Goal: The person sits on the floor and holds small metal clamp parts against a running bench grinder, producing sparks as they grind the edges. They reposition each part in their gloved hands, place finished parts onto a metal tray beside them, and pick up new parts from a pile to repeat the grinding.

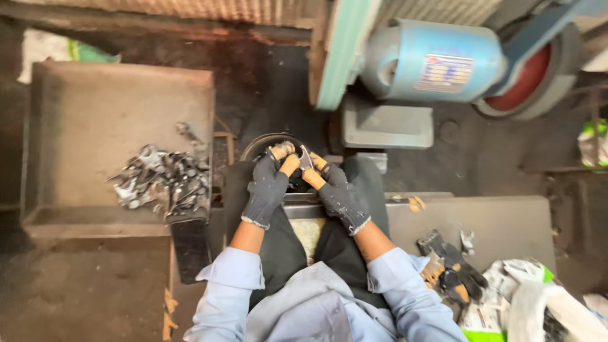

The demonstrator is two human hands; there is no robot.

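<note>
Head view: left hand and right hand pinch a small metal piece between gloved fingertips

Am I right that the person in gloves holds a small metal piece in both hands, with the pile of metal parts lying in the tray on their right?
Not quite: the head view shows the pile of metal parts in the tray on their left. Both the left hand and right hand do hold the small metal piece.

Small grey metal piece, upright
</note>
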